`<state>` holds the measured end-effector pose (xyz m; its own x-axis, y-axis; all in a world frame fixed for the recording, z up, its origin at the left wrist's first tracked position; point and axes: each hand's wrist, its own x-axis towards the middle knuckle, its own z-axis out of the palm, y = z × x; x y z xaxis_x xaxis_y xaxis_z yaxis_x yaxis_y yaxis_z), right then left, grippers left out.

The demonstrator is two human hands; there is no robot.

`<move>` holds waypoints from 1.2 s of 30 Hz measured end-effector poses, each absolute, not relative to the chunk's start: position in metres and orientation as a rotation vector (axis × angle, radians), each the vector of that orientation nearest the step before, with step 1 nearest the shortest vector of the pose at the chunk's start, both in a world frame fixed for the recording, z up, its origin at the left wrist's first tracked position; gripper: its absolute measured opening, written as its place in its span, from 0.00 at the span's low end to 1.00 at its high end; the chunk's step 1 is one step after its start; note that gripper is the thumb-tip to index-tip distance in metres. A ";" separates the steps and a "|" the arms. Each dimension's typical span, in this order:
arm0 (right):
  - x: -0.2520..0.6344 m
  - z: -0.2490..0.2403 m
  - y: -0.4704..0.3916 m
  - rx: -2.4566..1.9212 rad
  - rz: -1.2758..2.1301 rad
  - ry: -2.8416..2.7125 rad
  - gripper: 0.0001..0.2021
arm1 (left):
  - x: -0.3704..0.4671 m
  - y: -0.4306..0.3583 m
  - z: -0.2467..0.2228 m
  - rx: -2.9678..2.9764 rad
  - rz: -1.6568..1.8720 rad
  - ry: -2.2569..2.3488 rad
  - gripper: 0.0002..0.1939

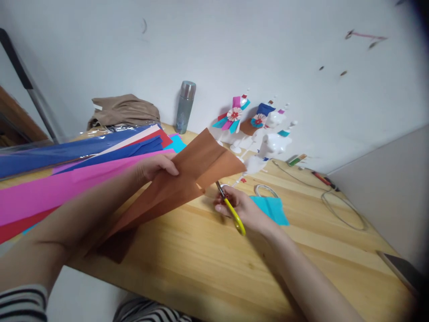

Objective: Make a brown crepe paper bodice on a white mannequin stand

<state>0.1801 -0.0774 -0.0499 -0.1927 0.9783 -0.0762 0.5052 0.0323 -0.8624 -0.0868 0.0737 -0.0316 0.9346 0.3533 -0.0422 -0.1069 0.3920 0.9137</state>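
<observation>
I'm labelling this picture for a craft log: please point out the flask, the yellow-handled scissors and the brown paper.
flask (184, 111): head view, on its body
yellow-handled scissors (232, 210): head view, on the handle
brown paper (197, 154): head view, on its upper part

A brown sheet (187, 167) is gripped by the left hand (162, 165) above the wooden bench (208, 268). Yellow-handled scissors (231, 208) are held in the right hand (239, 205), near a turquoise piece (272, 209). A flask (185, 107) is stood by the wall.
</observation>
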 end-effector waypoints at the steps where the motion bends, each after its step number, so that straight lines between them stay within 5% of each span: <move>1: 0.178 -0.050 -0.077 -1.441 1.140 -1.689 0.20 | -0.088 0.073 -0.031 1.134 0.274 0.229 0.33; 11: 0.169 -0.050 -0.086 -1.018 1.381 -1.516 0.18 | -0.084 0.067 -0.025 1.275 0.052 0.168 0.26; 18: 0.159 -0.040 -0.093 -1.116 1.269 -1.317 0.18 | -0.069 0.056 -0.035 1.297 -0.040 0.080 0.23; 26: 0.162 -0.019 -0.105 -1.253 1.086 -1.268 0.15 | -0.056 0.044 -0.051 1.192 0.044 0.173 0.35; 36: 0.183 -0.018 -0.108 -1.275 0.953 -1.146 0.13 | -0.046 0.044 -0.069 1.149 0.199 0.228 0.35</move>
